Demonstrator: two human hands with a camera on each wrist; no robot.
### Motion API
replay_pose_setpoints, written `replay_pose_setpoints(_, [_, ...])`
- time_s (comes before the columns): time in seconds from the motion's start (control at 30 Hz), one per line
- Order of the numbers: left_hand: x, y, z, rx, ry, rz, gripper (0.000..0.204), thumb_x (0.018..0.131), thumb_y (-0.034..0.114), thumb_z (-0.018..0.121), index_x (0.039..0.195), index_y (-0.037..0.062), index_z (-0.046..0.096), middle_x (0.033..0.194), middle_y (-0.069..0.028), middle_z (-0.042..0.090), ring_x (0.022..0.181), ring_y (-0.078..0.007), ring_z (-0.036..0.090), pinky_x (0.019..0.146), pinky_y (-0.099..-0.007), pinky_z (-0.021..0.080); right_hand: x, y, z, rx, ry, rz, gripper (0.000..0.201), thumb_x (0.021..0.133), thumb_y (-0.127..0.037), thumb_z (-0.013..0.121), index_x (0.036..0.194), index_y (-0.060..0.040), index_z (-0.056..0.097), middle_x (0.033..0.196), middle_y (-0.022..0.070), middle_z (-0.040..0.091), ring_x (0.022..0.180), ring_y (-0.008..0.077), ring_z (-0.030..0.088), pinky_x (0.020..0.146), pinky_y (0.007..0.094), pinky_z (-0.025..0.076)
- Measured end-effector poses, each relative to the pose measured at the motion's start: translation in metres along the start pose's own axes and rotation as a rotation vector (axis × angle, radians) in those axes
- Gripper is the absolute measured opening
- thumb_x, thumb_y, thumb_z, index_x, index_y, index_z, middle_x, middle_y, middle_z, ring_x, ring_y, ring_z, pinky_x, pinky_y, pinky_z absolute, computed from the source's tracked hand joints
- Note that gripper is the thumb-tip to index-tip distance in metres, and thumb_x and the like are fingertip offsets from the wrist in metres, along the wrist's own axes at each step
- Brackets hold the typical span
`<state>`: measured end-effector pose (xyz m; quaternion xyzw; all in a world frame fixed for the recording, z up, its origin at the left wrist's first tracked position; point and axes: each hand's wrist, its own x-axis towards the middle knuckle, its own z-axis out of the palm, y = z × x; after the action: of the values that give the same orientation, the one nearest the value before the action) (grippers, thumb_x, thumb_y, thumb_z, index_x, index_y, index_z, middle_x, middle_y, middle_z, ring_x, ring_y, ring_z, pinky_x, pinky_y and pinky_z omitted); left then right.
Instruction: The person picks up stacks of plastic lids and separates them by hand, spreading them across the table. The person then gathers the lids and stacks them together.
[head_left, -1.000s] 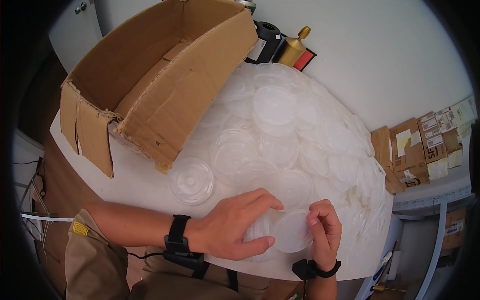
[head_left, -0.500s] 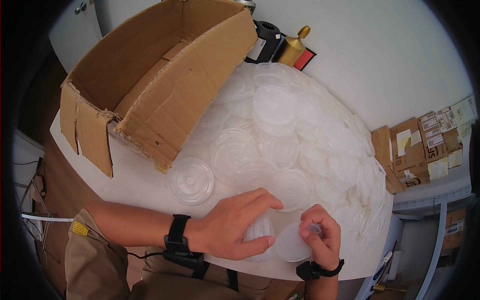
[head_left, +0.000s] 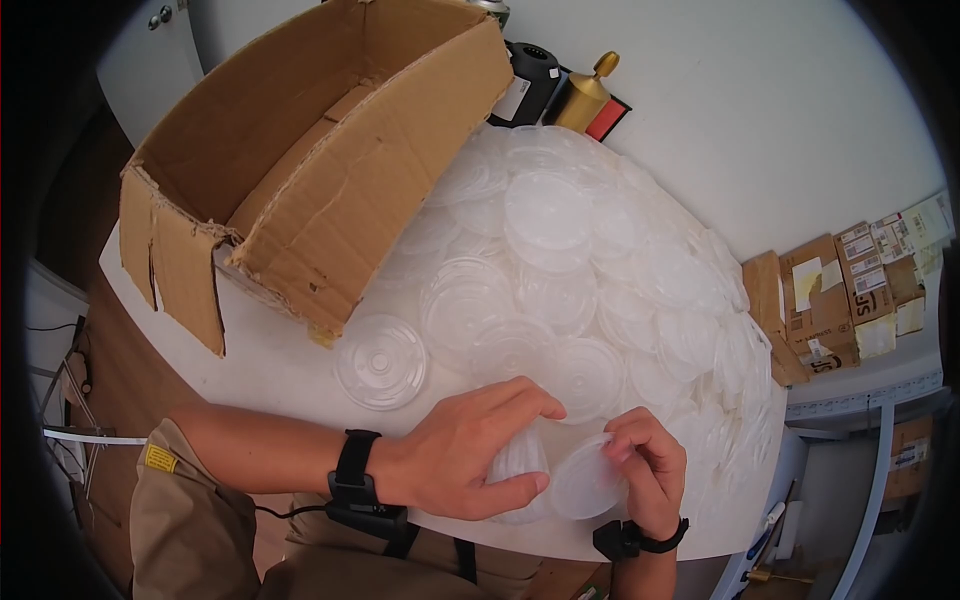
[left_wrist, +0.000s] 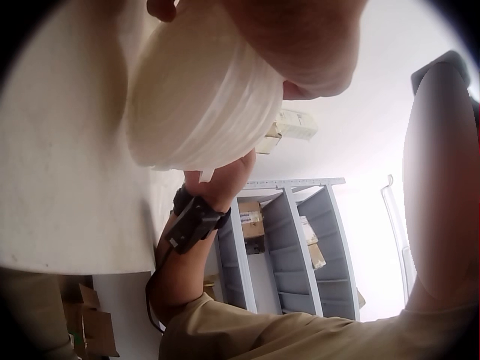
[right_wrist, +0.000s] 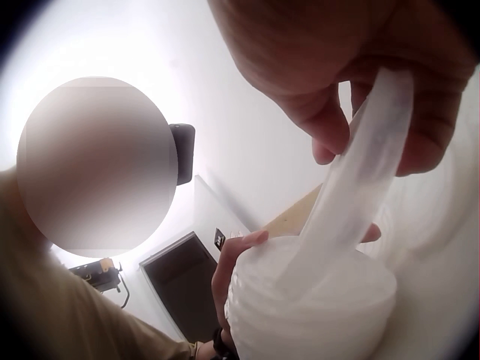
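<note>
A stack of round translucent plastic lids (head_left: 518, 462) stands near the table's front edge, and my left hand (head_left: 455, 450) curls its thumb and fingers round it. The right wrist view shows the ridged side of this stack (right_wrist: 315, 322). Just to its right, my right hand (head_left: 652, 475) pinches a single plastic lid (head_left: 583, 485) by its edge, thumb against fingers. That lid is tilted, and in the right wrist view the held lid (right_wrist: 360, 180) overlaps the top of the stack.
A large heap of loose lids (head_left: 550, 215) spreads over the table behind and right of my hands. One clear lid (head_left: 381, 362) lies apart on the left. An open cardboard box (head_left: 350, 200) stands at the back left. Behind are a black device (head_left: 535, 80) and a gold container (head_left: 583, 100).
My right hand has moved slightly toward me and turned, changing the tilt of the pinched lid. The left hand stays still round the stack.
</note>
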<state>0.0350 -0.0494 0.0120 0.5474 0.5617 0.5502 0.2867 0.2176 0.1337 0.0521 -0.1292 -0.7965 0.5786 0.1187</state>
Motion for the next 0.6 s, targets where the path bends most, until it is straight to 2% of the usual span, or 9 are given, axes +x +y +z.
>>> replay_pose_setpoints(0.07, [-0.001,0.000,-0.001,-0.005,0.002,0.001,0.055,0.080,0.017,0.071,0.128,-0.0012,0.053,0.114,-0.0180,0.058,0.100,-0.0337,0.060,0.087,-0.0365,0.050,-0.001,0.002,0.002,0.107,0.220,0.008,0.009,0.091,-0.001,0.057,0.095,0.0016,0.065,0.105,0.0108,0.061,0.084,0.0170,0.058,0.077,0.0290,0.046])
replay_pose_setpoints(0.1, [-0.001,0.000,0.000,-0.003,0.003,0.004,0.055,0.080,0.017,0.071,0.128,-0.0012,0.053,0.114,-0.0180,0.058,0.099,-0.0337,0.060,0.087,-0.0366,0.050,-0.001,0.001,0.002,0.106,0.219,0.011,0.009,0.091,-0.001,0.057,0.095,0.0016,0.065,0.105,0.0108,0.061,0.084,0.0170,0.058,0.077,0.0290,0.046])
replay_pose_setpoints(0.2, [0.000,0.001,0.000,0.012,-0.002,0.004,0.054,0.080,0.017,0.072,0.128,-0.0013,0.053,0.114,-0.0182,0.058,0.099,-0.0337,0.060,0.087,-0.0366,0.050,0.008,-0.002,0.007,0.081,0.390,-0.017,0.018,0.093,-0.007,0.062,0.106,0.0026,0.069,0.110,0.0111,0.061,0.095,0.0166,0.057,0.087,0.0301,0.044])
replay_pose_setpoints(0.23, [0.000,0.001,-0.001,0.023,-0.004,-0.002,0.054,0.080,0.017,0.072,0.127,-0.0014,0.053,0.113,-0.0183,0.058,0.099,-0.0339,0.060,0.087,-0.0365,0.050,0.009,-0.004,0.006,0.081,0.390,-0.018,0.018,0.093,-0.007,0.062,0.106,0.0026,0.069,0.110,0.0111,0.061,0.095,0.0166,0.057,0.087,0.0301,0.044])
replay_pose_setpoints(0.3, [-0.001,0.000,0.000,0.019,0.003,0.004,0.054,0.080,0.017,0.072,0.127,-0.0014,0.053,0.113,-0.0184,0.058,0.100,-0.0341,0.060,0.087,-0.0364,0.050,0.008,-0.009,0.005,0.033,0.211,0.013,0.019,0.094,-0.014,0.064,0.103,0.0020,0.068,0.108,0.0112,0.061,0.099,0.0166,0.055,0.090,0.0287,0.042])
replay_pose_setpoints(0.6, [0.000,-0.001,0.000,0.014,0.013,0.024,0.053,0.081,0.017,0.071,0.127,-0.0015,0.053,0.112,-0.0179,0.059,0.099,-0.0336,0.060,0.087,-0.0362,0.050,0.000,0.002,-0.007,0.008,0.094,-0.001,0.024,0.095,-0.021,0.064,0.087,0.0005,0.059,0.089,0.0083,0.060,0.079,0.0155,0.051,0.072,0.0280,0.039])
